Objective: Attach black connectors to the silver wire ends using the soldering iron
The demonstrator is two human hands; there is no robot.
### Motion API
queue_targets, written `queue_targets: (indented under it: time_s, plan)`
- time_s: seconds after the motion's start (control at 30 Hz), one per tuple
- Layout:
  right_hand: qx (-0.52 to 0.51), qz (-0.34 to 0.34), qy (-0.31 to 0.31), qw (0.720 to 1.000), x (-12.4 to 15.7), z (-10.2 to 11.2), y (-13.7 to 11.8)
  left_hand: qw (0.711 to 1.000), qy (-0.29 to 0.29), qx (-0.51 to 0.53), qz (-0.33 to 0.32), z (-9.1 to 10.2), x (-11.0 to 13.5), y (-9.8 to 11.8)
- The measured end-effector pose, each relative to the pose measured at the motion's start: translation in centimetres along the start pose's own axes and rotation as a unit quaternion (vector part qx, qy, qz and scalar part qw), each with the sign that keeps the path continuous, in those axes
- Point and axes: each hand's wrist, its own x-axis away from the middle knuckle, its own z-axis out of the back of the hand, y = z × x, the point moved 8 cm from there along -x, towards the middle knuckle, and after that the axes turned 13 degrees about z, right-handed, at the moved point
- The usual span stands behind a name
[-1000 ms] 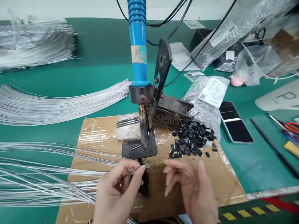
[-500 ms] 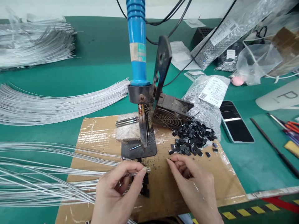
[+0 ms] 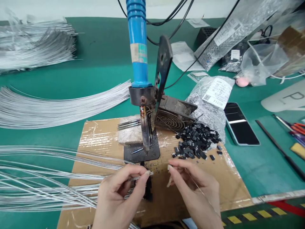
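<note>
My left hand (image 3: 122,194) pinches the end of a white wire (image 3: 150,173) between thumb and forefinger, over the cardboard. Opposite it, my right hand (image 3: 193,190) is closed, thumb against forefinger, with a thin shiny strand of solder wire (image 3: 199,187) running from the fingers back across the hand. A gap separates the two hands. Above them a blue-handled soldering iron (image 3: 139,71) is clamped tip down over a small dark plate (image 3: 152,154). Black connector pieces (image 3: 149,190) lie partly hidden behind my left fingers. Several more white wires (image 3: 83,189) run in from the left.
A pile of small black pieces (image 3: 197,140) lies on the cardboard (image 3: 231,187), right of a fan (image 3: 176,116). Wire bundles (image 3: 59,109) rest at left. A labelled plastic bag (image 3: 214,95), a phone (image 3: 241,124) and a black rod (image 3: 281,149) are at right.
My right hand's thumb and fingers have shifted slightly, and the solder strand now stands out more across the hand. My left hand stays in place with the wire.
</note>
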Motion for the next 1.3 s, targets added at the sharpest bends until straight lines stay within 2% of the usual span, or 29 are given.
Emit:
queue_targets:
  time_s: [0.27, 0.5, 0.8, 1.17, 1.3]
  plan:
    - [-0.077, -0.056, -0.041, 0.995, 0.2, -1.8, -0.5, 1.0, -0.006, 0.015, 0.021, 0.1, -0.2, 0.0]
    - [-0.129, -0.088, -0.044, 0.987, 0.4, -3.0, -0.8, 0.999, -0.018, 0.016, 0.037, 0.2, -0.2, 0.0]
    - [-0.141, -0.072, -0.08, 0.984, 0.6, -4.1, -0.5, 0.992, -0.092, 0.062, 0.062, -0.7, -0.1, 1.3]
    - [-0.145, -0.081, -0.092, 0.982, 0.7, -4.3, -0.3, 0.991, -0.101, 0.067, 0.06, -0.7, -0.4, 1.3]
    - [-0.11, -0.039, -0.095, 0.989, 0.6, -4.1, -0.7, 0.989, -0.124, 0.068, 0.036, -1.0, -0.7, 1.4]
